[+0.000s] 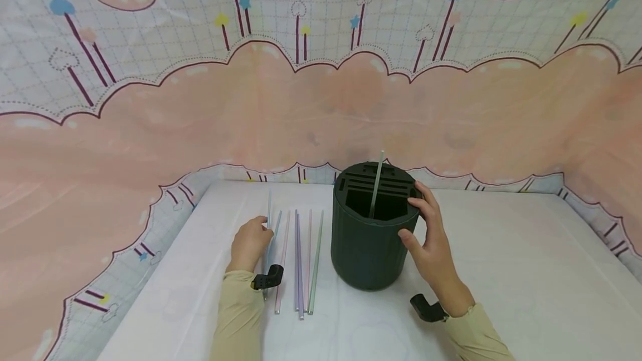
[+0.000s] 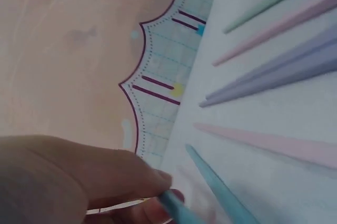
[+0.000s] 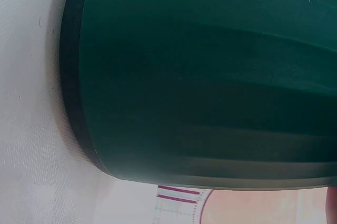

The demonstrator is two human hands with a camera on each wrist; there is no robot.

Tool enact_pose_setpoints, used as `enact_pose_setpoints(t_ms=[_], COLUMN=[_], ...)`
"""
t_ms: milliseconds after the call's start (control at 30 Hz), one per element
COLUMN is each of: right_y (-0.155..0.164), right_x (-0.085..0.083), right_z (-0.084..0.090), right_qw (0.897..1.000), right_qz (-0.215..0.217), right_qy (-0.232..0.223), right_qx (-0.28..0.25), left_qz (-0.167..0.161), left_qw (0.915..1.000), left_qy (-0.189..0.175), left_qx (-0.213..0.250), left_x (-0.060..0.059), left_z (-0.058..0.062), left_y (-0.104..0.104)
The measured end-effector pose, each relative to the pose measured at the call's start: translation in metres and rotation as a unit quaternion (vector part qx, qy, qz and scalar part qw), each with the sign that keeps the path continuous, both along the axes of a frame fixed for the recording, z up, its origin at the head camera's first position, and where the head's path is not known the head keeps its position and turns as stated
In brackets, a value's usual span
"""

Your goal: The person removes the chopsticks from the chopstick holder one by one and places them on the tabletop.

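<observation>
My left hand [image 1: 249, 244] pinches a light blue chopstick [image 1: 269, 203] between thumb and fingertips at the left end of a row. Close beside it lies another blue chopstick [image 2: 213, 179]. Further right are a pink chopstick [image 1: 285, 238], two purple ones [image 1: 299, 261], a second pink one [image 1: 308, 249] and a green one [image 1: 316, 261], all on the white table. My right hand [image 1: 435, 255] holds the dark green utensil holder [image 1: 368, 255] at its right upper side, thumb in front and fingers at the rim. One pale green chopstick [image 1: 377, 185] leans upright in its large front compartment.
The holder's top has narrow slots behind the large opening. A white cloth covers the table [image 1: 501, 272]. A pink, cloud-patterned curtain [image 1: 281, 110] hangs behind and along the sides. Each wrist carries a small black camera [image 1: 428, 309].
</observation>
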State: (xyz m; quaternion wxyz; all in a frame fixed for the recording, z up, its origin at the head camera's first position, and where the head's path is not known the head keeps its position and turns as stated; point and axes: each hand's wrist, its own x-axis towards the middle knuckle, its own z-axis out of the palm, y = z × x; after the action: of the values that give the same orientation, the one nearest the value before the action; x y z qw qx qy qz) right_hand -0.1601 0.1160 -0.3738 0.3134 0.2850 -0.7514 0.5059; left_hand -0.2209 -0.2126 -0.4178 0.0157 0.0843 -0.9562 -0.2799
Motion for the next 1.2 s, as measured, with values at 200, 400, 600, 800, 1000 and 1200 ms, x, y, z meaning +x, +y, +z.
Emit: enact_pose_setpoints(t_ms=[200,400,600,800,1000,1200], right_y=[-0.002,0.001,-0.002,-0.003,-0.002,-0.002], right_x=[0.001,0.002,0.002,0.002,0.001,-0.001], right_z=[-0.001,-0.001,-0.002,-0.002,-0.002,-0.002], right_qw=[1.000,1.000,1.000,1.000,1.000,1.000], right_qz=[0.001,-0.003,0.000,-0.001,-0.005,-0.006], right_qy=[0.004,0.003,0.005,0.000,0.001,-0.001], right_qx=[-0.002,-0.004,-0.007,-0.005,0.001,0.000], left_qz=[-0.030,-0.048,-0.049,-0.052,-0.108,-0.143], left_qw=[0.9995,0.9986,0.9985,0.9985,0.9909,0.9763], left_qy=[-0.012,-0.010,-0.012,0.006,0.077,0.157], left_qx=[-0.006,-0.018,-0.023,-0.014,0.023,0.043], left_x=[0.002,0.000,0.002,0.000,-0.001,0.008], left_z=[-0.011,-0.007,-0.008,-0.002,0.021,0.044], left_y=[0.001,0.009,0.008,0.009,0.022,0.051])
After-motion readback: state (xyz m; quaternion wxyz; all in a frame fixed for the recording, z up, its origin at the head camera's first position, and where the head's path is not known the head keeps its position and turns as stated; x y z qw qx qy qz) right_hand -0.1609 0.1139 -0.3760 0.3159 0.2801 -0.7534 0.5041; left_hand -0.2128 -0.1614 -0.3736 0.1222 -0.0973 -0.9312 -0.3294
